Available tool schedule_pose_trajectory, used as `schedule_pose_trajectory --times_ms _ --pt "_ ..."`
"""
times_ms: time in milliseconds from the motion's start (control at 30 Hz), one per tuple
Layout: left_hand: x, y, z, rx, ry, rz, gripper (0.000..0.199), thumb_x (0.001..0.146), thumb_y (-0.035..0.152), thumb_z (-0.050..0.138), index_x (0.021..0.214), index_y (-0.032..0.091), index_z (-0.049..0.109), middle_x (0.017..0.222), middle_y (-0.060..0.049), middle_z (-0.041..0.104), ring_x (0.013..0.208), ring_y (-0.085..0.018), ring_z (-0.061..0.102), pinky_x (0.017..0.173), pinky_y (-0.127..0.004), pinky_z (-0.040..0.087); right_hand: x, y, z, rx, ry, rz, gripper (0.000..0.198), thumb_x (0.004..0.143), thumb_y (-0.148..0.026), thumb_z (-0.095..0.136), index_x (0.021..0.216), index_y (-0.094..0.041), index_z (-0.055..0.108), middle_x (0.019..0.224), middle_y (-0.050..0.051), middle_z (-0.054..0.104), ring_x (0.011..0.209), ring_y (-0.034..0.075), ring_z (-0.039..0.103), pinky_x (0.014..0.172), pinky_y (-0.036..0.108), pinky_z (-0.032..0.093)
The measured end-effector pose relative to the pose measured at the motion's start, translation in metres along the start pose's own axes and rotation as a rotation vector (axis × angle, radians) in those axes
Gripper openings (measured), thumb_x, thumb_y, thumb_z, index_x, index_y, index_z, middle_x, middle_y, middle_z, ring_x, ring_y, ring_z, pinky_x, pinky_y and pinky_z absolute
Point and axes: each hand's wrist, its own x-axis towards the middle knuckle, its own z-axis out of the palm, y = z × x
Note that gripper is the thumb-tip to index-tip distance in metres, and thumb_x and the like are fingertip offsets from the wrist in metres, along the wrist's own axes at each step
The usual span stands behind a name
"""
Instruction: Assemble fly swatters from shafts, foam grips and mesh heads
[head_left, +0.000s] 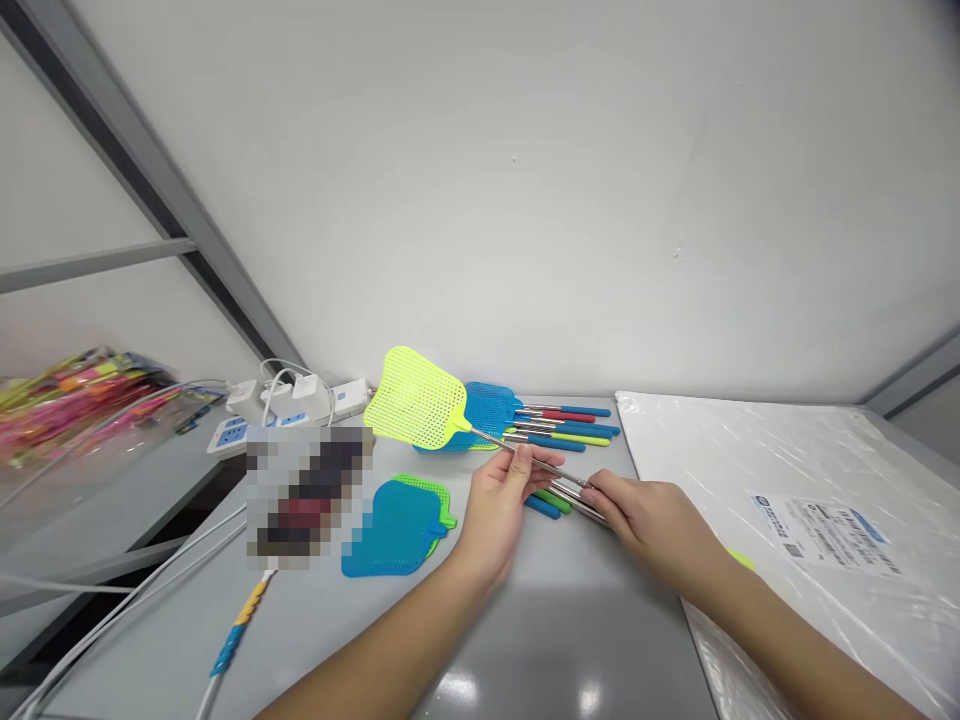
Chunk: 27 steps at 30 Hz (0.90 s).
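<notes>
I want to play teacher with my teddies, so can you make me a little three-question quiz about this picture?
1. What colour is the swatter head on the metal rod that the left hand and right hand hold?
2. True or false: the left hand is nearer that head than the right hand is.
3. Nearby, a blue head and a green head overlap. Which is on top? A: green; B: blue.

Key: 1. Yellow. 2. True. 3. B.

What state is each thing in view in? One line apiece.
Yellow swatter: raised, rod attached
Left hand: closed on its rod
Right hand: closed on its rod
Blue swatter head: rodless, lying on green head
Far swatters: lying overlapped
Power strip: adapters plugged in
White package: plastic-wrapped
</notes>
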Motion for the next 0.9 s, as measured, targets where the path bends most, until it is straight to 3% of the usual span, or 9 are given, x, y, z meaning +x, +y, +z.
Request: schedule_pose_trajectory --times_ms 200,333,467,567,667,767,900 --pt "0.012 0.024 -0.014 0.026 0.175 0.24 0.031 0.088 0.045 0.059 0.079 0.017 0.068 0.082 -0.005 0.068 0.081 -0.016 0.062 0.08 -0.029 0.047 0.003 -0.009 -0.004 0.096 0.002 0.023 0.038 0.101 -0.047 0.026 0.078 -0.026 0.049 0.054 -0.005 0.052 0.047 0.014 0.05 0.048 0.025 0.027" --pt "0.031 0.063 -0.044 -0.204 0.408 0.495 0.028 0.085 0.04 0.065 0.07 0.016 0.062 0.068 0.0 0.059 0.066 -0.01 0.056 0.069 -0.023 0.046 0.004 -0.001 -0.011 0.113 -0.041 -0.014 0.04 0.1 -0.048 0.026 0.075 -0.026 0.049 0.053 -0.005 0.051 0.047 0.014 0.048 0.048 0.025 0.028" --pt "0.039 0.109 -0.079 -0.385 0.598 0.661 0.033 0.095 0.031 0.052 0.066 0.016 0.053 0.059 0.004 0.048 0.054 -0.007 0.047 0.056 -0.02 0.04 0.004 0.011 -0.021 0.096 -0.104 -0.062 0.041 0.1 -0.05 0.028 0.074 -0.026 0.049 0.056 -0.004 0.053 0.05 0.015 0.05 0.05 0.025 0.03" --pt "0.037 0.127 -0.092 -0.423 0.626 0.7 0.037 0.099 0.03 0.045 0.065 0.015 0.05 0.058 0.005 0.045 0.053 -0.006 0.044 0.054 -0.019 0.037 0.002 0.021 -0.029 0.069 -0.122 -0.072 0.04 0.1 -0.049 0.028 0.077 -0.026 0.051 0.061 -0.003 0.057 0.054 0.016 0.052 0.053 0.026 0.033" --pt "0.038 0.125 -0.09 -0.415 0.627 0.712 0.035 0.097 0.032 0.047 0.067 0.015 0.05 0.06 0.004 0.046 0.054 -0.006 0.046 0.054 -0.02 0.038 0.003 0.036 -0.032 0.055 -0.103 -0.064 0.039 0.1 -0.047 0.029 0.078 -0.027 0.054 0.064 -0.003 0.06 0.058 0.016 0.056 0.056 0.027 0.037" --pt "0.04 0.105 -0.077 -0.368 0.651 0.715 0.029 0.092 0.039 0.055 0.073 0.016 0.054 0.065 0.003 0.052 0.059 -0.008 0.051 0.057 -0.02 0.041 0.006 0.05 -0.029 0.053 -0.039 -0.052 0.036 0.099 -0.045 0.031 0.084 -0.027 0.058 0.074 -0.001 0.065 0.066 0.017 0.06 0.06 0.028 0.041" --pt "0.033 0.065 -0.049 -0.289 0.606 0.541 0.034 0.085 0.05 0.06 0.081 0.017 0.06 0.076 0.0 0.06 0.07 -0.01 0.059 0.068 -0.023 0.046 0.01 0.048 -0.021 0.027 0.05 -0.014 0.035 0.099 -0.044 0.03 0.091 -0.025 0.058 0.086 0.004 0.068 0.075 0.02 0.062 0.063 0.031 0.043"
